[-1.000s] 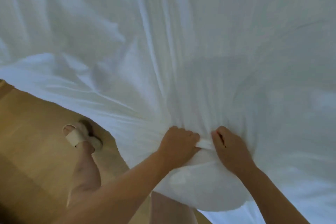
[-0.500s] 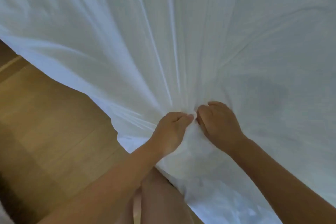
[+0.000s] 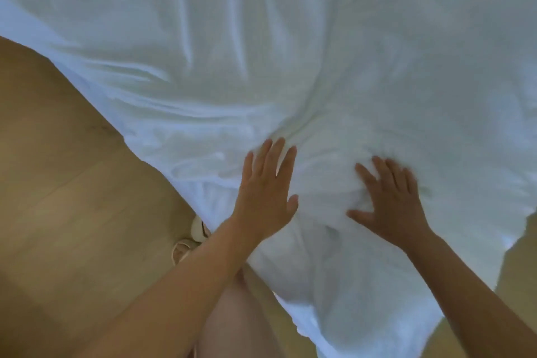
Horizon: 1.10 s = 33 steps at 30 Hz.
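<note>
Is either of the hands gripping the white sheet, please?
No, the left hand and the right hand both lie flat and open on the white sheet.

Wrinkled white sheet (image 3: pixel 290 67), corner draped toward floor

A bedroom in a home: a wide white sheet (image 3: pixel 261 52), creased into long folds, spreads across what appears to be a bed and hangs over its corner toward a light wooden plank floor (image 3: pixel 72 212). A person stands at the bedside in a pale open sandal (image 3: pixel 191 237), legs bare. The soft indoor light suggests a domestic room rather than a workplace.
</note>
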Tool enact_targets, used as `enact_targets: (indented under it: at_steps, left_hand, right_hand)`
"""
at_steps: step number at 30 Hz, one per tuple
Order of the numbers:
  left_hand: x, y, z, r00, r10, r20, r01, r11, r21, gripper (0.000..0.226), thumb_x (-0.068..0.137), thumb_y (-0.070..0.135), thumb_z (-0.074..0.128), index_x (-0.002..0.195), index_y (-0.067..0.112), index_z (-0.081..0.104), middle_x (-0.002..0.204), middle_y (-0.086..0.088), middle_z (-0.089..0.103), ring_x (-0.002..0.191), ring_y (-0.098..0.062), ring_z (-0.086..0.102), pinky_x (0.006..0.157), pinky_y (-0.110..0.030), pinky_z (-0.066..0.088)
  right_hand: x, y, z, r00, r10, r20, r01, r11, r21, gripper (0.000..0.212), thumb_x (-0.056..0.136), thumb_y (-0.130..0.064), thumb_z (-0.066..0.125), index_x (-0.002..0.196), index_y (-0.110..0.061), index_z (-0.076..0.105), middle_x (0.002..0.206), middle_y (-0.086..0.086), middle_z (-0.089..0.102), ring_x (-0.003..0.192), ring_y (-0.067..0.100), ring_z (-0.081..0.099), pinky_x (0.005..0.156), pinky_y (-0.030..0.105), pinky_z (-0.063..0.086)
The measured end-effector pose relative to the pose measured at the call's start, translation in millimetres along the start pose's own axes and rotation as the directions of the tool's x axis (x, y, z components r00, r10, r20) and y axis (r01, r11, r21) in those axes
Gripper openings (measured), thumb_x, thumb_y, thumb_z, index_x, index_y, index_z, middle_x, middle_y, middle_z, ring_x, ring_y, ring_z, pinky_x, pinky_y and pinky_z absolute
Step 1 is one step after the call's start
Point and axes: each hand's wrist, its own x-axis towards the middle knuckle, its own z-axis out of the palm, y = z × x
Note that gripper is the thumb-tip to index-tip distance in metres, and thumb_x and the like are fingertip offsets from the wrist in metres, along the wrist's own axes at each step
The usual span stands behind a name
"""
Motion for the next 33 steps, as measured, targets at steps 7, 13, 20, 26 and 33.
enact_targets:
  at_steps: [7, 13, 20, 26, 33]
  left_hand:
    - [16.2, 32.9, 65.0, 0.96, 0.011, 0.279, -0.094, 0.954, 0.286, 0.104, 0.084, 0.047, 0.062, 0.15, 0.013, -0.012, 0.158, -0.014, -0.009, 0.146, -0.03, -0.008, 0.114, -0.052, -0.004]
    - [25.5, 74.2, 99.4, 0.976, -0.089, 0.2, 0.005, 0.923, 0.385, 0.115, 0.079, 0.052, 0.065, 0.148, 0.007, -0.015, 0.158, -0.018, -0.008, 0.146, -0.033, -0.003, 0.113, -0.057, -0.002]
    - [21.4, 140.8, 97.8, 0.962, 0.201, 0.184, -0.217, 0.974, 0.066, 0.033, 0.069, 0.029, 0.057, 0.101, 0.02, 0.062, 0.086, -0.001, 0.066, 0.079, -0.031, 0.064, 0.061, -0.027, 0.033]
    - [-37.6, 116.3, 136.5, 0.957, -0.282, -0.072, 0.274, 0.956, -0.105, 0.057, 0.069, 0.012, 0.068, 0.124, 0.014, 0.053, 0.119, -0.005, 0.054, 0.114, -0.026, 0.049, 0.095, -0.027, 0.029]
    - [-99.5, 160.8, 216.0, 0.496, -0.842, 0.213, 0.754, 0.296, -0.587, 0.085, 0.074, 0.053, 0.062, 0.143, 0.017, 0.03, 0.141, -0.006, 0.042, 0.133, -0.026, 0.035, 0.109, -0.045, 0.033]
  right_hand:
    - [25.8, 6.0, 41.1, 0.995, -0.063, -0.077, 0.053, 0.991, -0.124, 0.062, 0.05, -0.019, 0.09, 0.106, -0.001, 0.069, 0.101, 0.023, 0.067, 0.089, 0.038, 0.067, 0.077, 0.046, 0.054]
    - [31.0, 29.6, 28.3, 0.99, 0.012, -0.141, 0.01, 0.988, 0.153, 0.016, 0.086, -0.014, 0.063, 0.091, 0.0, 0.06, 0.078, 0.015, 0.063, 0.07, 0.034, 0.063, 0.057, 0.034, 0.045]
    - [-82.1, 104.1, 20.9, 0.951, 0.01, 0.31, -0.283, 0.434, 0.855, 0.029, 0.088, -0.038, 0.056, 0.076, -0.012, 0.061, 0.061, -0.01, 0.055, 0.058, 0.008, 0.051, 0.054, 0.02, 0.036]
    - [-144.3, 56.8, 70.8, 0.908, 0.088, -0.409, 0.205, 0.758, 0.619, 0.053, 0.081, -0.044, 0.058, 0.117, -0.006, 0.049, 0.114, 0.014, 0.052, 0.11, 0.028, 0.044, 0.099, 0.033, 0.031]
    - [-151.6, 27.9, 139.2, 0.964, 0.021, -0.265, 0.061, 0.953, 0.296, 0.101, 0.052, -0.049, 0.086, 0.133, -0.013, 0.036, 0.136, 0.034, 0.043, 0.123, 0.054, 0.042, 0.097, 0.066, 0.035]
